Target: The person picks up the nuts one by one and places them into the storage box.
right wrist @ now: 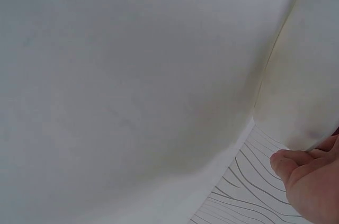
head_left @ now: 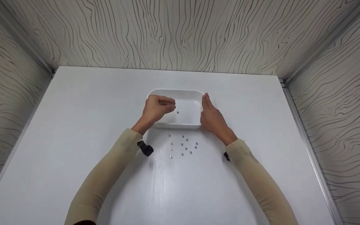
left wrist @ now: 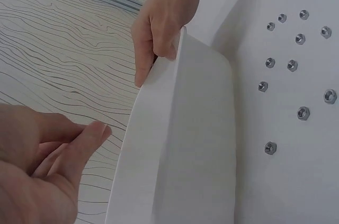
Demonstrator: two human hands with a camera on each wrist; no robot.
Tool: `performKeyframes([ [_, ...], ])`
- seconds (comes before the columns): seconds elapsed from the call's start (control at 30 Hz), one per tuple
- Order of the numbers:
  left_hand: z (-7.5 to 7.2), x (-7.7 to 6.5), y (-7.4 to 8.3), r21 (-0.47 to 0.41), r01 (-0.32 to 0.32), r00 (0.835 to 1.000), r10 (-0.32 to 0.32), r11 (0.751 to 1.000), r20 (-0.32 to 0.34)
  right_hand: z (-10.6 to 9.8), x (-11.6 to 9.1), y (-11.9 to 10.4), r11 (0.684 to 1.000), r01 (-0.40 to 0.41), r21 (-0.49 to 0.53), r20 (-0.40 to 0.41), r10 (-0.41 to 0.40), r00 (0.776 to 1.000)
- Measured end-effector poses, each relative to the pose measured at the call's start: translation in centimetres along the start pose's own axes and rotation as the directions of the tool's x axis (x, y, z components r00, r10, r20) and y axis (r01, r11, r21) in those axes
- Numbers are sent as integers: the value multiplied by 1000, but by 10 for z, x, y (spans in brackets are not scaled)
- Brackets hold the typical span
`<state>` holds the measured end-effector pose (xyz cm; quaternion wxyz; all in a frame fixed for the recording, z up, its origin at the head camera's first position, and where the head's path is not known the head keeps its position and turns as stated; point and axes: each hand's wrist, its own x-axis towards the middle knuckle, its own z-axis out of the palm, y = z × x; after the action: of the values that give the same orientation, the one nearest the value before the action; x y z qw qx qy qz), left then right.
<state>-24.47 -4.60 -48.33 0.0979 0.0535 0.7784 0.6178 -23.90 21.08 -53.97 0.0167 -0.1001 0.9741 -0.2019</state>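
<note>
A white rectangular plastic tray stands on the table, with one small hex nut inside. Over the tray's left part is my left hand, its thumb and fingers pinched together. A small bright spot shows at those fingertips in the head view, a hex nut mostly hidden by them. In the left wrist view the same pinching fingertips are above the rim. My right hand grips the tray's right wall at the rim. Several loose hex nuts lie on the table in front of the tray.
The white table reaches back to a wood-patterned wall panel. More panels with metal edge rails stand at the left and right. Black wrist devices sit at the light sleeves.
</note>
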Motion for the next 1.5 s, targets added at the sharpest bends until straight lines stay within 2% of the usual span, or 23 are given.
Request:
performKeyframes([
  [0.2, 3, 7, -3, -87, 56, 998, -56, 995, -6, 2, -2, -2, 1000, -19, -14, 20, 20, 1000],
  [0.53, 3, 23, -7, -155, 125, 991, -132, 980, -35, 0, -1, 0, 1000, -29, 13, 13, 28, 1000],
  [0.93, 7, 36, -16, -133, 194, 978, -202, 972, -56, 1, -1, 2, 999, -24, 32, -1, 24, 1000],
  [1.13, 8, 38, -22, -113, 235, 966, -245, 965, -84, 2, -1, 1, 1000, -14, 15, -8, 14, 1000],
  [1.23, 8, 38, -21, -99, 235, 965, -245, 967, -98, 1, 0, 1, 1000, -15, 19, -13, 15, 1000],
  [1.5, 3, 36, -18, -134, 200, 973, -213, 971, -91, 2, 0, 0, 1000, -10, 2, -18, 10, 1000],
])
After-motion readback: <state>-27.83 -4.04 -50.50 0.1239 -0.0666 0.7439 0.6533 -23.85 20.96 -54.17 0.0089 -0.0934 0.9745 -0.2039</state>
